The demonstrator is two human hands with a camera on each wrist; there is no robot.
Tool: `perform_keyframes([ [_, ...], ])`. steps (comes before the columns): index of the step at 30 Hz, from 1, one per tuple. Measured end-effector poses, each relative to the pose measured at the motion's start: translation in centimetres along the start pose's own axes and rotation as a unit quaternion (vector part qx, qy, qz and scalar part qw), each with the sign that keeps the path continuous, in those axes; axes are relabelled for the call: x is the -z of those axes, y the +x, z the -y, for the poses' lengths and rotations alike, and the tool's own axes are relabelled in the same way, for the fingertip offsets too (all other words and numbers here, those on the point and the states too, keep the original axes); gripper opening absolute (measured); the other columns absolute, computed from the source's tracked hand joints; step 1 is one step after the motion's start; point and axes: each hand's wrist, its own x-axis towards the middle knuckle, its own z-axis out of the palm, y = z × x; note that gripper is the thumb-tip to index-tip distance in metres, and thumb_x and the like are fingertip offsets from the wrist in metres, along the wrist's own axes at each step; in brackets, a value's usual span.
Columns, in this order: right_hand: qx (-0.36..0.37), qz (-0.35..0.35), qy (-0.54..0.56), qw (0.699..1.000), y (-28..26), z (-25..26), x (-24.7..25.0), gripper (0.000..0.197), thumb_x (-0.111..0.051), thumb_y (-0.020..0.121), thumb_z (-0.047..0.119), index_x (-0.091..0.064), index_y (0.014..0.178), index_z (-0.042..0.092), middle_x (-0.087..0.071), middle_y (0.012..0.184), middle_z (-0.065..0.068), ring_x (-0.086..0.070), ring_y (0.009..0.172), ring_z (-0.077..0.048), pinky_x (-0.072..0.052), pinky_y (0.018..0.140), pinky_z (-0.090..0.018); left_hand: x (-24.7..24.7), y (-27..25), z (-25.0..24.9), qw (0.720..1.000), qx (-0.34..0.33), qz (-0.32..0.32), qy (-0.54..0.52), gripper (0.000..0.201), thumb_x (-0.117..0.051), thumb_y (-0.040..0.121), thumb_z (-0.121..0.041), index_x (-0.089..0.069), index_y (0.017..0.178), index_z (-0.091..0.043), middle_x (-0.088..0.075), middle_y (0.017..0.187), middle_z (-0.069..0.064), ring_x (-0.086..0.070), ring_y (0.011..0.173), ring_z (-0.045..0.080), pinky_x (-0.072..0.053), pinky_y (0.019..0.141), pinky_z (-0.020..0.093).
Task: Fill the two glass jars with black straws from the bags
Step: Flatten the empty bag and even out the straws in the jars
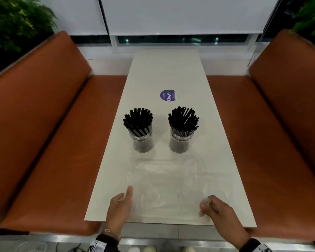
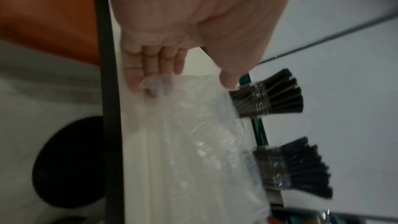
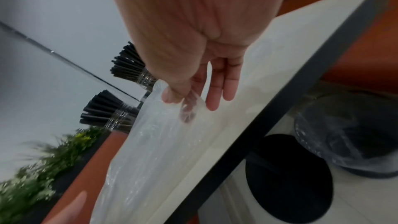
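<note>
Two glass jars stand mid-table, the left jar (image 1: 143,141) (image 2: 254,102) and the right jar (image 1: 181,143) (image 3: 146,79), each packed with black straws (image 1: 138,120) that fan out at the top. A flat, clear plastic bag (image 1: 168,186) (image 2: 193,142) (image 3: 163,142) lies on the white table (image 1: 164,73) between the jars and the near edge. My left hand (image 1: 127,197) (image 2: 185,81) is at the bag's left edge, fingertips touching crumpled plastic, thumb held apart. My right hand (image 1: 206,202) (image 3: 181,101) pinches the bag's right edge between thumb and forefinger.
Orange benches (image 1: 49,135) (image 1: 273,135) flank the table. A round purple sticker (image 1: 167,95) lies beyond the jars. Under the table stand a black round base (image 3: 288,176) and a bin with a clear liner (image 3: 349,142). Plants (image 1: 13,20) fill the back corners.
</note>
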Motion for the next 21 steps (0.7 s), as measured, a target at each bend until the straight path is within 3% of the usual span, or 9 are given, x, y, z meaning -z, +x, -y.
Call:
perform_keyframes([
  [2, -0.02, -0.002, -0.002, 1.0, 0.3, -0.6, -0.2, 0.016, -0.066, 0.103, 0.014, -0.069, 0.089, 0.008, -0.082, 0.078, -0.002, -0.07, 0.07, -0.007, -0.05, 0.07, -0.015, 0.7, -0.3, 0.8, 0.997, 0.049, 0.039, -0.051, 0.036, -0.076, 0.095, -0.044, -0.06, 0.114, -0.017, -0.066, 0.085, 0.004, -0.06, 0.077, 0.023, -0.055, 0.075, 0.037],
  [4, -0.037, 0.004, -0.005, 0.999, 0.7, -1.0, -0.5, 0.015, -0.066, 0.103, 0.017, -0.07, 0.091, 0.011, -0.082, 0.079, 0.001, -0.069, 0.067, -0.006, -0.047, 0.063, -0.01, 1.4, -0.6, 1.8, 0.984, 0.095, 0.045, -0.144, 0.037, -0.08, 0.094, -0.013, -0.06, 0.124, -0.007, -0.07, 0.096, 0.017, -0.066, 0.081, 0.03, -0.066, 0.064, 0.035],
  [6, -0.053, 0.013, -0.004, 0.999, 1.0, -1.1, -0.7, 0.014, -0.067, 0.103, 0.018, -0.071, 0.091, 0.012, -0.083, 0.079, 0.001, -0.069, 0.065, -0.003, -0.048, 0.061, -0.01, 1.7, -0.5, 2.8, 0.974, 0.096, 0.025, -0.203, 0.035, -0.075, 0.092, 0.006, -0.063, 0.125, 0.004, -0.071, 0.102, 0.024, -0.068, 0.083, 0.034, -0.066, 0.055, 0.027],
  [8, -0.068, 0.019, 0.012, 0.997, 1.3, -1.5, -0.9, 0.013, -0.069, 0.101, 0.016, -0.073, 0.09, 0.011, -0.082, 0.078, -0.002, -0.07, 0.067, -0.01, -0.051, 0.062, -0.018, 1.8, -0.2, 3.3, 0.972, 0.081, -0.006, -0.223, 0.031, -0.071, 0.092, 0.014, -0.065, 0.121, 0.007, -0.072, 0.101, 0.021, -0.069, 0.083, 0.033, -0.064, 0.054, 0.02],
  [11, -0.092, 0.011, 0.071, 0.993, 1.7, -1.9, -0.8, 0.012, -0.073, 0.099, 0.011, -0.077, 0.089, 0.005, -0.082, 0.079, -0.008, -0.07, 0.073, -0.018, -0.053, 0.067, -0.029, 2.3, 0.5, 4.1, 0.981, 0.052, -0.052, -0.177, 0.024, -0.076, 0.09, 0.012, -0.073, 0.111, 0.004, -0.078, 0.097, 0.019, -0.074, 0.082, 0.033, -0.067, 0.062, 0.023],
  [13, -0.111, 0.005, 0.096, 0.989, 1.9, -1.9, -0.6, 0.012, -0.075, 0.098, 0.012, -0.078, 0.091, 0.003, -0.082, 0.081, -0.012, -0.071, 0.072, -0.016, -0.054, 0.066, -0.026, 2.7, 0.7, 4.3, 0.991, 0.012, -0.084, -0.104, 0.018, -0.082, 0.088, 0.004, -0.08, 0.105, -0.003, -0.083, 0.087, 0.013, -0.077, 0.079, 0.03, -0.069, 0.078, 0.037],
  [15, -0.121, 0.009, 0.113, 0.986, 1.9, -1.9, -0.5, 0.013, -0.075, 0.097, 0.011, -0.077, 0.093, -0.001, -0.082, 0.084, -0.017, -0.072, 0.069, -0.012, -0.056, 0.061, -0.019, 2.8, 0.7, 4.3, 0.994, -0.021, -0.091, -0.056, 0.017, -0.086, 0.086, -0.004, -0.083, 0.103, -0.007, -0.083, 0.075, 0.002, -0.076, 0.072, 0.024, -0.066, 0.086, 0.042],
  [19, -0.122, 0.035, 0.123, 0.984, 1.9, -2.0, -0.4, 0.011, -0.075, 0.097, 0.006, -0.076, 0.091, -0.003, -0.077, 0.084, -0.026, -0.069, 0.073, -0.021, -0.056, 0.063, -0.021, 2.7, 0.3, 4.1, 0.997, -0.02, -0.047, -0.051, 0.03, -0.089, 0.084, -0.007, -0.079, 0.112, -0.015, -0.081, 0.097, 0.005, -0.074, 0.087, 0.019, -0.06, 0.084, 0.031],
  [21, -0.118, 0.045, 0.118, 0.985, 2.0, -2.1, -0.4, 0.009, -0.074, 0.097, 0.004, -0.076, 0.091, -0.003, -0.075, 0.084, -0.03, -0.065, 0.072, -0.024, -0.056, 0.067, -0.025, 3.1, 0.4, 3.9, 0.995, -0.008, -0.056, -0.077, 0.028, -0.086, 0.086, -0.002, -0.079, 0.112, -0.01, -0.081, 0.099, 0.01, -0.071, 0.08, 0.02, -0.059, 0.077, 0.029],
])
